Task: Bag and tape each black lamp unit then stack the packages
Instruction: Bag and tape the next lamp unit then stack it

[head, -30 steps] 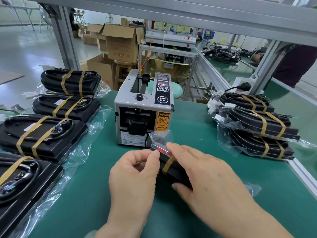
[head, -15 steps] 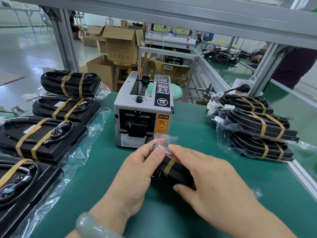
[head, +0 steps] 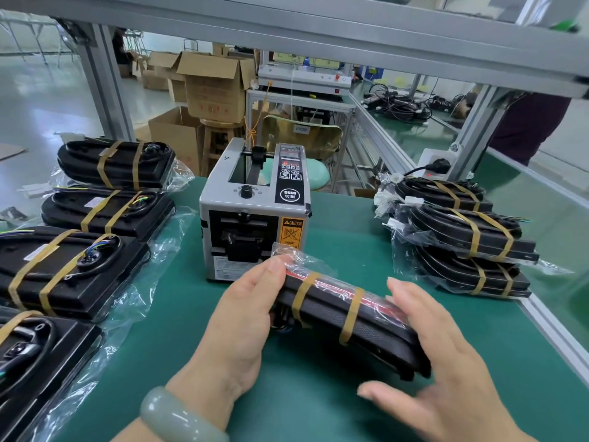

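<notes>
The black, ribbed-plastic lamp unit [head: 344,317], sleeved in a crinkly clear bag and bound by two tan tape bands [head: 350,314], is held just above the green bench mat [head: 318,406], right in front of the grey box-shaped tape dispenser [head: 255,212]. Its long axis runs from far-left, by the dispenser's mouth, to near-right. The bag's loose end [head: 296,253] sticks up past the far tip.

The left hand [head: 242,317] grips that far end, fingers curled over the top edge. The right hand [head: 452,362], blurred, lies spread with straight fingers along the near end, thumb low beneath it; it cups the unit without clasping it.

The stack of finished packages [head: 465,240], glossy film over black housings with the same tan strapping, sits to the right, well apart from the unit. The right hand is the nearer one, so the carry looks likely to swing rightward, end first.

On the left, a row of taped black units [head: 73,266] lies on loose, slippery-looking clear bags.
</notes>
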Available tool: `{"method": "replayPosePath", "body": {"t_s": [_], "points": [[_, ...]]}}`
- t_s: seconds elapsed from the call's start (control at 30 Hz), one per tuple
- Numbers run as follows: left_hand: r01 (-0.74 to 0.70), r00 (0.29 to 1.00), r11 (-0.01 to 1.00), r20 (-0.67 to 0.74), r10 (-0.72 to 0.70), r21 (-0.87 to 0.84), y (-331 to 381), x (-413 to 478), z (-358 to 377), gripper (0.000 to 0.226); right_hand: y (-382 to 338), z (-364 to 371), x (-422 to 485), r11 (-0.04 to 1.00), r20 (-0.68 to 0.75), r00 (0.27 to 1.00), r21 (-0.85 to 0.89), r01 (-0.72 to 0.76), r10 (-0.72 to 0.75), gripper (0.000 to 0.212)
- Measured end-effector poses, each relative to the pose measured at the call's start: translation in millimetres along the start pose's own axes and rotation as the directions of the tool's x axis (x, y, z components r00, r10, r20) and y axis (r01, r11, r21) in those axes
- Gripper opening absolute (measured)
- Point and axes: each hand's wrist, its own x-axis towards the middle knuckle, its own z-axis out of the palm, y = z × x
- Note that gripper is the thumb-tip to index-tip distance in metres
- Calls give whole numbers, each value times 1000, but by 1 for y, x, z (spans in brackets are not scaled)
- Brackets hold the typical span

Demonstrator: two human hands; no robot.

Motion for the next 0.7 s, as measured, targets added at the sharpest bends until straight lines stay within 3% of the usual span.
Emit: {"method": "replayPosePath", "body": {"t_s": [0.13,0.27,0.4,0.47,0.53,0.63,0.7], "points": [[3,998,1000,-65,-1,25,-5,-1,2,43,-1,8,2,961,-37,977,189,-200,211,89],[-20,993,997,-112,29,76,-10,-3,8,44,-3,0,3,901,60,940,273,-338,335,70],[-30,983,991,-177,53,133,-10,-6,12,54,-7,-6,-2,763,40,948,582,-280,317,37],[-43,977,991,-202,68,130,-8,-8,11,60,-10,-5,-1,730,-34,933,634,-256,357,21],[-52,971,990,-224,81,131,-5,-11,10,60,-14,-3,5,700,-82,891,651,-292,447,9],[-60,965,989,-244,91,134,-1,-16,6,50,-18,4,14,498,62,790,746,-443,610,20],[-63,966,989,-242,94,134,1,-19,5,45,-18,11,17,444,82,767,775,-451,636,8]]}}
